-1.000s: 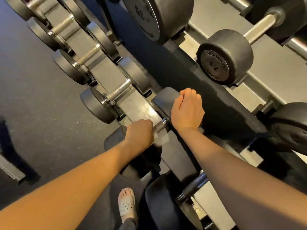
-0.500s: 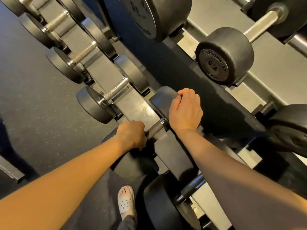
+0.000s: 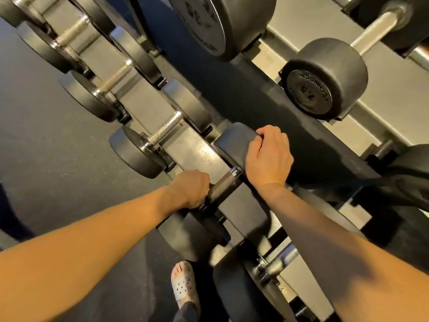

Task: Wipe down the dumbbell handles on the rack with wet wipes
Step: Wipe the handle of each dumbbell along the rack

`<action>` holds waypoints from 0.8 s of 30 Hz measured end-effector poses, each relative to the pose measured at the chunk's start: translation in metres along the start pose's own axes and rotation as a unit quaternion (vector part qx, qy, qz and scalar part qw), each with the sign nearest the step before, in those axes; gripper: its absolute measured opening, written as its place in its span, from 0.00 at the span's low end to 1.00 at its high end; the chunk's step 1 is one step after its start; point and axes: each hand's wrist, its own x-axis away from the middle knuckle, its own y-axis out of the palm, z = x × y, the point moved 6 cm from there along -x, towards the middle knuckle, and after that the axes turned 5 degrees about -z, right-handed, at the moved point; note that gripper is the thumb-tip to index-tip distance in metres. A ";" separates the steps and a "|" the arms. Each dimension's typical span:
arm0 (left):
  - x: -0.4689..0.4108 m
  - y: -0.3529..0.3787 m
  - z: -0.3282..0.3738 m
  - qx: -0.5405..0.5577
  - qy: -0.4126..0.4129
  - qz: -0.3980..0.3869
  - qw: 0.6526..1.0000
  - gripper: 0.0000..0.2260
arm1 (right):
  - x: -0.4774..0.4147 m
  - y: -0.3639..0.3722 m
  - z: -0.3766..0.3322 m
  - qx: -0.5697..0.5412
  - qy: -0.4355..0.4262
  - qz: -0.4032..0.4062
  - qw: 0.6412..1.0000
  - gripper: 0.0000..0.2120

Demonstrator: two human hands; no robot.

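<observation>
Well, I judge one handle (image 3: 221, 182) half done, low on the rack (image 3: 197, 154): my left grip (image 3: 190, 189) curls round its near end, wipe hidden; my right grip (image 3: 269, 156) clasps the far head (image 3: 234, 145). The handle is dark knurled steel, heads matte round rubber. Up the row, shinier handles (image 3: 166, 130) probably remain.

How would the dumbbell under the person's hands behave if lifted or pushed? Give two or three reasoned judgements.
Likely heavy for its size: the dumbbell has thick, solid-looking heads. Being round, it might roll, though the rack seems to cradle it. Its handle looks rough, so the left hand shouldn't slip.
</observation>
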 end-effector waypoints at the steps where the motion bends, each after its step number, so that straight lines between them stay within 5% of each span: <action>1: 0.000 0.000 -0.001 -0.029 -0.004 -0.006 1.000 0.11 | 0.000 0.000 0.000 0.001 0.003 -0.001 1.000 0.07; 3: -0.002 -0.007 0.002 -0.034 -0.009 0.018 0.999 0.12 | 0.000 0.000 0.000 0.007 0.006 -0.005 1.000 0.06; 7: -0.018 -0.015 -0.004 0.173 -0.034 0.073 0.982 0.08 | 0.000 0.000 0.001 0.010 0.007 -0.001 1.000 0.06; 10: -0.018 -0.008 -0.005 0.126 0.010 0.004 0.992 0.04 | 0.000 0.001 0.001 0.013 0.003 0.001 1.000 0.07; 13: -0.011 0.002 -0.018 0.044 0.010 -0.102 0.994 0.15 | 0.000 0.001 0.000 0.016 0.002 0.004 1.000 0.07; 17: -0.001 -0.005 -0.009 -0.009 0.024 -0.176 0.984 0.15 | 0.000 0.000 -0.001 0.010 0.008 -0.003 1.000 0.07; 21: 0.007 -0.011 0.004 -0.070 0.027 -0.139 0.987 0.18 | 0.000 0.001 -0.001 0.004 0.013 -0.006 1.000 0.07; 24: 0.001 -0.014 -0.010 0.006 -0.018 -0.083 0.996 0.16 | 0.000 0.001 -0.001 0.005 0.010 -0.002 1.000 0.08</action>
